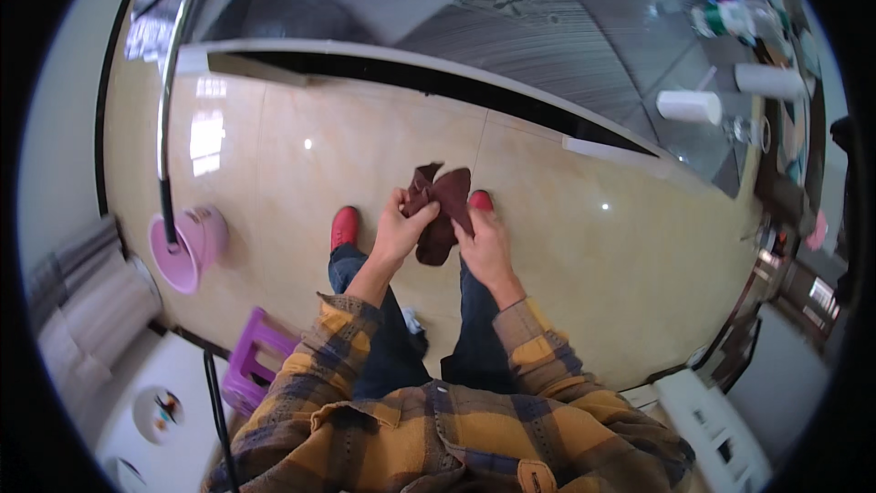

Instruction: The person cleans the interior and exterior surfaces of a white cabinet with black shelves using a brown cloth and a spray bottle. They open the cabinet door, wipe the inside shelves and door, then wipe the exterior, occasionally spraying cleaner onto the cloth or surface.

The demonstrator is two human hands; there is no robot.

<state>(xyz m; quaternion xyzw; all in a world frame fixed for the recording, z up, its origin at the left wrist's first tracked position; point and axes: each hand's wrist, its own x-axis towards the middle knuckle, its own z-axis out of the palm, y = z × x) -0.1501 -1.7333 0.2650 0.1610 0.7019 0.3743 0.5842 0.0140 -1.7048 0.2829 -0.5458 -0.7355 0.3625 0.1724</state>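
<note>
A small dark maroon cloth (451,192) is bunched up in front of me, above the floor. My left hand (398,230) pinches it from the left side with the thumb on top. My right hand (487,250) grips its right edge, with the fingers partly hidden behind the fabric. Loose flaps of the cloth stick up and hang down between the two hands. Whether it is a rag or a garment cannot be made out.
A grey-topped table (547,36) stretches across the far side, with a white roll (689,107) and plastic bottles (739,18) at its right. A pink bucket (203,233) holding a pole (169,82) and a purple stool (253,361) stand left. Glossy tiles (620,292) cover the floor.
</note>
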